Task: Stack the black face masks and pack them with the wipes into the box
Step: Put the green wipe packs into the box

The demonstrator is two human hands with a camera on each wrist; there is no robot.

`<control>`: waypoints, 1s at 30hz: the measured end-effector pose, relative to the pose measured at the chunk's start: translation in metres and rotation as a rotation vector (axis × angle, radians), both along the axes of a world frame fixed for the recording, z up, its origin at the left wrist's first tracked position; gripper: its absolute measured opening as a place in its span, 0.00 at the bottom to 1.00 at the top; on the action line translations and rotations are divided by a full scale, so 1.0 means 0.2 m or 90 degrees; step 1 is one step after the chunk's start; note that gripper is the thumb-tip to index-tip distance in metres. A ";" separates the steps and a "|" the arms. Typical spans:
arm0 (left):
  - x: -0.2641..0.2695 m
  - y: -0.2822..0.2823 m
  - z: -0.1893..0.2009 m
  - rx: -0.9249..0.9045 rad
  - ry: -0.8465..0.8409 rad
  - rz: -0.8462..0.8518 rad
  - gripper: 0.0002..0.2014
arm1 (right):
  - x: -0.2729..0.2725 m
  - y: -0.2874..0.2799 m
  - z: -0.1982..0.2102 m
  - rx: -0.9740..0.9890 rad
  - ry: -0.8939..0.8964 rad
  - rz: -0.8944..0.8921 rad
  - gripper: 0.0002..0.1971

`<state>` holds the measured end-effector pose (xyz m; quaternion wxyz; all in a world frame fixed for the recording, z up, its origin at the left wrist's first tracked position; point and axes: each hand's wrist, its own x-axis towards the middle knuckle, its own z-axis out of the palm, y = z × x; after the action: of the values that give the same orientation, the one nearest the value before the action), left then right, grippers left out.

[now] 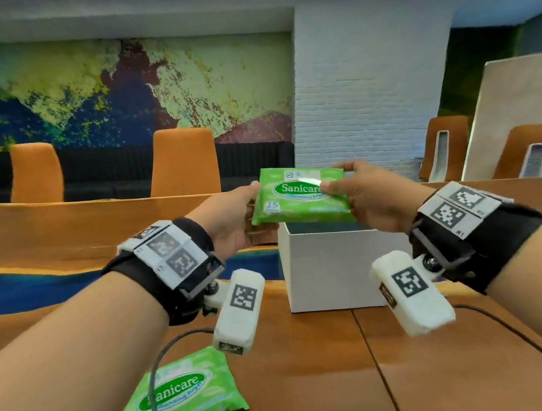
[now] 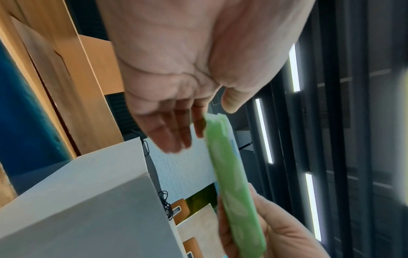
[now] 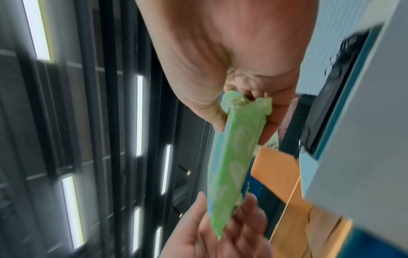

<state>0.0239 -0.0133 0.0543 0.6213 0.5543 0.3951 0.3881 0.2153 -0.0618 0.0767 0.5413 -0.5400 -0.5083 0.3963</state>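
Note:
A green Sanicare wipes pack (image 1: pixel 298 200) hangs in the air just above the open white box (image 1: pixel 332 265). My left hand (image 1: pixel 253 203) pinches its left end, thumb on top and fingers underneath. My right hand (image 1: pixel 336 180) pinches its right end the same way. The left wrist view shows the pack (image 2: pixel 234 192) edge-on beside the box wall (image 2: pixel 88 209). In the right wrist view the pack (image 3: pixel 234 157) is beside the box (image 3: pixel 364 139), and something black (image 3: pixel 335 83), blurred, lies inside. A second wipes pack (image 1: pixel 184 393) lies on the table near me, at the left.
The wooden table (image 1: pixel 308 364) has a blue strip (image 1: pixel 42 288) running across it. Black cables (image 1: pixel 164 350) trail over the near tabletop. Orange chairs (image 1: pixel 183 162) stand behind the table, and a pale board (image 1: pixel 515 114) leans at the far right.

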 end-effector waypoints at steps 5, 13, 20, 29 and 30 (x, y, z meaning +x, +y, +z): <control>0.14 0.03 -0.07 -0.010 0.146 0.028 0.22 | 0.26 0.05 0.04 -0.021 -0.011 -0.139 0.12; 0.27 0.13 -0.16 -0.063 0.195 0.014 0.22 | 0.45 0.32 -0.04 -0.124 -0.170 -0.196 0.23; 0.28 0.18 -0.23 -0.127 0.094 -0.023 0.13 | 0.36 0.36 -0.10 -0.253 -0.222 -0.086 0.03; 0.27 0.18 -0.25 -0.114 0.076 -0.032 0.19 | 0.26 0.31 -0.06 -0.423 -0.479 -0.003 0.14; 0.27 0.17 -0.25 -0.111 0.073 -0.031 0.19 | 0.26 0.31 -0.06 -0.434 -0.465 -0.005 0.17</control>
<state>0.0781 0.0207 0.0041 0.6530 0.5289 0.4485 0.3047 0.2672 -0.0004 0.0642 0.1220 -0.7916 -0.5041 0.3230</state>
